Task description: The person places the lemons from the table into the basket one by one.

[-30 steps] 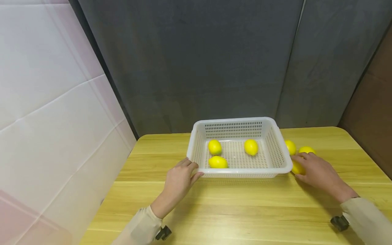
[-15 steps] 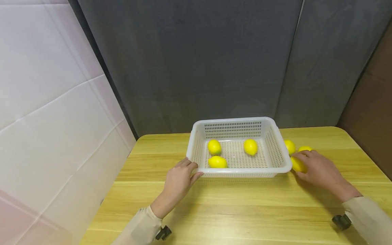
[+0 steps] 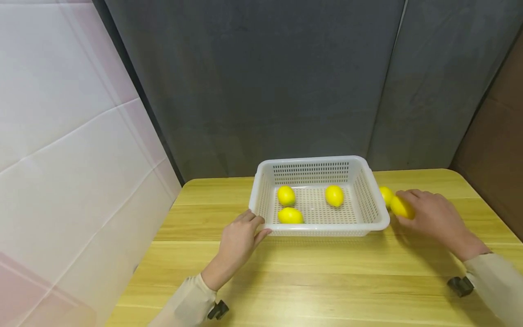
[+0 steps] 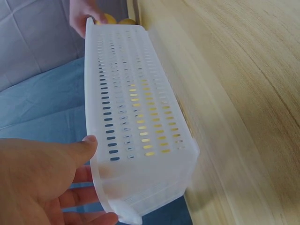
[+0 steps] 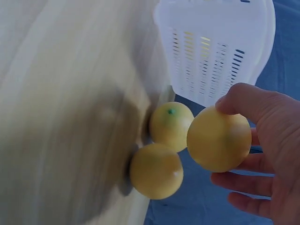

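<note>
While the left hand [image 3: 240,238] is gripping the white perforated basket [image 3: 314,228] by its near left corner, the right hand [image 3: 435,218] is grasping a lemon [image 3: 402,207] between thumb and fingers, just outside the basket's right wall, toward the wooden table's [image 3: 310,277] far right corner. It is seemingly hanging clear of the table. Close by, a green-tipped lemon [image 5: 171,125] and a second loose lemon [image 5: 156,171] are lying, so a straight rise is looking safer than a sideways sweep, which could be sending them rolling. Since three lemons [image 3: 334,196] are lying inside, two by the left wall and one nearer the right, any crossing of the rim is calling for ample height and a low, gentle release. The left hand's hold is helping too, probably preventing a slide.
</note>
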The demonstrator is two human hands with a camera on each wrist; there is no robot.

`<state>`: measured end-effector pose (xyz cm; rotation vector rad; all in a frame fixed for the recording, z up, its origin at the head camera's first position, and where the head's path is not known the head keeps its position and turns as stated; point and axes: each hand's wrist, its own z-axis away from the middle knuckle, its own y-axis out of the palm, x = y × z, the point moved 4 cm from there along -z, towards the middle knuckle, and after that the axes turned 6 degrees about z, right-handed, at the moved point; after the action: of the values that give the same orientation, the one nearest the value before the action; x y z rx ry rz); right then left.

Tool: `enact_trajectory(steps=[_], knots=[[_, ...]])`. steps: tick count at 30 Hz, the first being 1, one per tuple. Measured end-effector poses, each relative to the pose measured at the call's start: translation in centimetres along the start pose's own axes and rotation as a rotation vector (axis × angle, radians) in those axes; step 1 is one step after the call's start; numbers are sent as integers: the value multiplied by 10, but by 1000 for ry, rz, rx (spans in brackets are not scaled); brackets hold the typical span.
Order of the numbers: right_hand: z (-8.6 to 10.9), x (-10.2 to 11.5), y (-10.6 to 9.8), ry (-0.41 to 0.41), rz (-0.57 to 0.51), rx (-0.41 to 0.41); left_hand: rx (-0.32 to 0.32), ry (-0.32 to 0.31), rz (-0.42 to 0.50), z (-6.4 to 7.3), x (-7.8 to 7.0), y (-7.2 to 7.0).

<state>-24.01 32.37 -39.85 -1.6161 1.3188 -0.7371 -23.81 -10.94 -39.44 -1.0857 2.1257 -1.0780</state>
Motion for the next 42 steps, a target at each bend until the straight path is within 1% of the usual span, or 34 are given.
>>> enact_trajectory(steps=[2, 4, 8, 9, 11, 13, 19, 23, 28, 31, 36, 39, 42], knots=[[-2, -1, -3, -5, 12, -16, 0, 3, 4, 0, 0, 1], [-4, -1, -3, -24, 17, -3, -1, 4, 7, -1, 0, 1], [-6, 2, 3, -52, 5, 79, -3, 5, 8, 0, 0, 1], [-6, 2, 6, -55, -2, 105, -4, 5, 9, 0, 1, 1], [-4, 3, 10, -49, -12, 130, -5, 7, 12, 0, 1, 1], [-2, 3, 13, -38, -30, 136, -5, 9, 15, 0, 1, 1], [-2, 10, 23, -44, -82, 150, -12, 8, 9, 1, 2, 0], [-1, 14, 28, -37, -86, 134, -10, 11, 10, 1, 2, 2], [0, 18, 35, -53, -103, 99, -10, 11, 8, 1, 3, 3], [0, 20, 38, -72, -107, 68, -10, 8, 5, 2, 2, 3], [1, 20, 39, -101, -77, 10, -7, 1, -1, 2, 2, 4], [1, 20, 39, -93, -70, 13, -6, -2, 2, 2, 2, 4], [2, 19, 40, -78, -71, 47, -7, -2, 5, 2, 2, 3]])
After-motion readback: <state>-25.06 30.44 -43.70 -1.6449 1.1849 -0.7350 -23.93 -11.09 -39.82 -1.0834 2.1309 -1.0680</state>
